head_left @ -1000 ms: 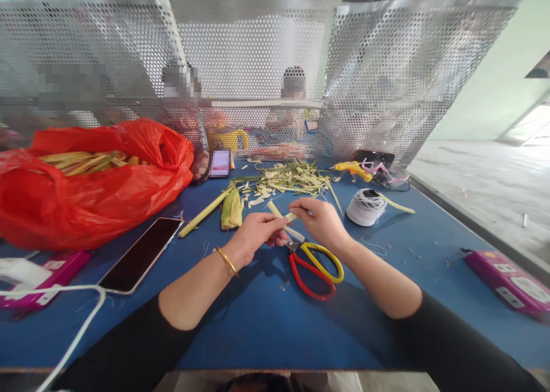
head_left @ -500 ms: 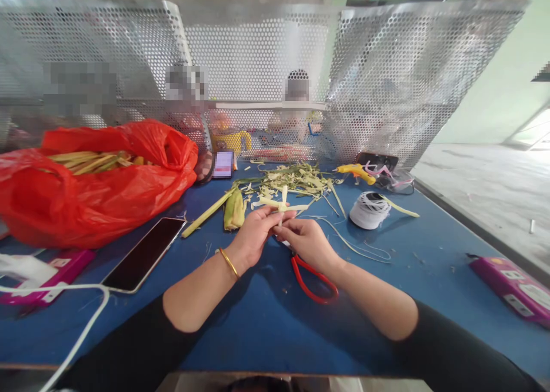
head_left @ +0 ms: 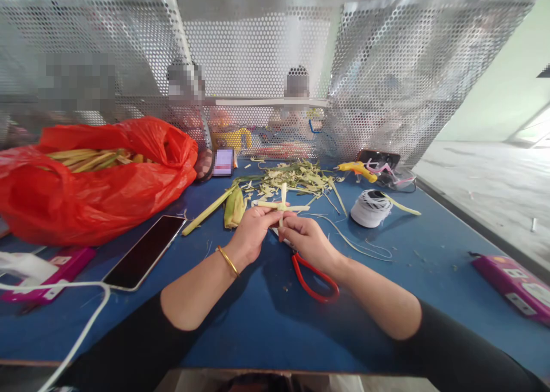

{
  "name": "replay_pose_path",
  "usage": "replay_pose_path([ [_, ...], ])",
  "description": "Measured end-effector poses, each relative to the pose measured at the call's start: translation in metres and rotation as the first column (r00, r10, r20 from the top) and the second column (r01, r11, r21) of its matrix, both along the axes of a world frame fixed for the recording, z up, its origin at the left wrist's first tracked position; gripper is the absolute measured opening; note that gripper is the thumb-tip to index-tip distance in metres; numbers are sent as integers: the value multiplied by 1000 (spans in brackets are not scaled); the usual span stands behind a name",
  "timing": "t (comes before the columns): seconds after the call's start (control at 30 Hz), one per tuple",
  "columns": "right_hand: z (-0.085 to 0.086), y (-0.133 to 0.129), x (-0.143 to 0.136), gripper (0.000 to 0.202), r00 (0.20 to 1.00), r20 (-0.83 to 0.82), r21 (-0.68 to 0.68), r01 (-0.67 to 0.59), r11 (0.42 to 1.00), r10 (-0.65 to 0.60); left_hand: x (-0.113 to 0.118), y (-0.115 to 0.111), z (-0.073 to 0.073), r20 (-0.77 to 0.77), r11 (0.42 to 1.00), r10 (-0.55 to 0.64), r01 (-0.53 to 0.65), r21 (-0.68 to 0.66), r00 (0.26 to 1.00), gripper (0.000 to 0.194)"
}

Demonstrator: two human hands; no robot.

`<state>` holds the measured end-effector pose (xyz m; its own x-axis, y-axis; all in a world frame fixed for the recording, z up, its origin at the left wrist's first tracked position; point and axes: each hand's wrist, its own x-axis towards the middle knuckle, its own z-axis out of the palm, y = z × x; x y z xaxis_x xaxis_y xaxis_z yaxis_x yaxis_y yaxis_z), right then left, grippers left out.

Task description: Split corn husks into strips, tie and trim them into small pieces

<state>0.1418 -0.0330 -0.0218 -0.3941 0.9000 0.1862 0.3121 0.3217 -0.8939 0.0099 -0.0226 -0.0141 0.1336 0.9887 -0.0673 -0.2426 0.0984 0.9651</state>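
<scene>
A pale yellow-green cross of folded leaf strips (head_left: 283, 205) is up in front of me at the middle of the table. My left hand (head_left: 256, 227) pinches it near its crossing, thumb on top. The fingers of my right hand (head_left: 306, 235) are closed on its lower arm, close to the left fingertips. Under my right hand lies a pair of scissors with red handles (head_left: 315, 283), its blades mostly hidden. Just beyond my left hand is a green-yellow husk piece (head_left: 234, 208).
A heap of leaf scraps (head_left: 296, 177) lies beyond my hands. A red plastic bag (head_left: 107, 203) of strips and a phone (head_left: 146, 251) are left. A white string spool (head_left: 370, 208), yellow glue gun (head_left: 358, 169) and purple power strip (head_left: 511, 280) are right. Perforated metal panels (head_left: 258, 48) stand behind.
My right hand has shifted slightly at the lower arm of the cross, and more of the scissors shows between my hands. The cross stays in both hands. The view tilts slightly.
</scene>
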Motion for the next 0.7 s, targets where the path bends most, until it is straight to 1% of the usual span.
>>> replay_pose_path([
  [0.13, 2, 0, 1, 22, 1000, 19, 18, -25, 1000, 25, -1, 0, 1, -3, 999, 31, -30, 19, 1000, 10],
  [0.27, 2, -1, -1, 22, 998, 66, 30, -25, 999, 23, -2, 1, -1, -1, 999, 34, -34, 13, 999, 9],
  [0.37, 4, -4, -2, 24, 987, 161, 20, -21, 1000, 18, -3, 2, -1, -11, 998, -5, 4, -62, 1000, 10],
  [0.4, 7, -5, -2, 26, 977, 213, 36, -5, 999, -3, -4, 2, 0, -10, 995, -19, 18, -96, 1000, 10],
  [0.43, 10, -6, -1, 29, 963, 263, 80, 32, 996, -52, -5, 3, 1, 2, 992, -25, 25, -125, 1000, 9],
  [0.47, 13, -6, 2, 32, 945, 294, 159, 96, 983, -140, -6, 3, 3, 24, 989, -22, 25, -148, 999, 8],
  [0.5, 17, -6, 5, 35, 922, 293, 262, 178, 948, -254, -7, 3, 5, 50, 986, -10, 19, -167, 999, 8],
  [0.53, 20, -5, 8, 35, 893, 262, 363, 260, 895, -366, -8, 3, 7, 76, 982, 4, 10, -186, 997, 9],
  [0.57, 23, -3, 13, 33, 866, 212, 439, 329, 836, -453, -9, 3, 8, 93, 978, 14, 6, -209, 996, 11],
  [0.6, 25, 0, 17, 29, 852, 165, 478, 372, 796, -497, -9, 2, 9, 102, 972, 18, 7, -233, 995, 13],
  [0.63, 25, 2, 21, 25, 856, 145, 477, 379, 793, -497, -9, 1, 10, 102, 967, 17, 9, -253, 995, 15],
  [0.67, 24, 5, 23, 22, 875, 145, 442, 360, 821, -462, -9, 0, 9, 96, 964, 17, 9, -265, 995, 17],
  [0.7, 21, 6, 25, 21, 902, 155, 381, 322, 867, -403, -8, -1, 8, 88, 963, 19, 6, -270, 996, 19],
])
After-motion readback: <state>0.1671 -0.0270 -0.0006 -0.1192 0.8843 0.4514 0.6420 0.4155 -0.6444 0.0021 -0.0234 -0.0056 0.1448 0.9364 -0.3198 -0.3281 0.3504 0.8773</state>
